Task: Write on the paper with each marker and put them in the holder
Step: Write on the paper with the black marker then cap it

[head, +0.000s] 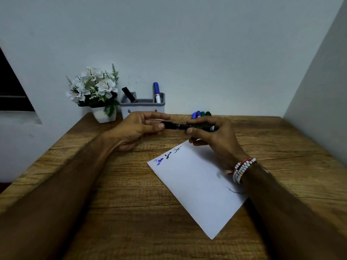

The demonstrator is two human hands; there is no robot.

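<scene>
Partly hidden black marker between left hand and right hand.

Left hand and right hand pinched closed, fingertips facing.

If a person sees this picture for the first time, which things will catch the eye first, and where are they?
First the two hands at the centre: the left hand and the right hand hold one black marker level between them, above the wooden table. Next, the white paper lying slanted under the right wrist, with blue and black scribbles near its far edge. At the back wall stand white flowers beside a grey holder with two markers in it.
</scene>
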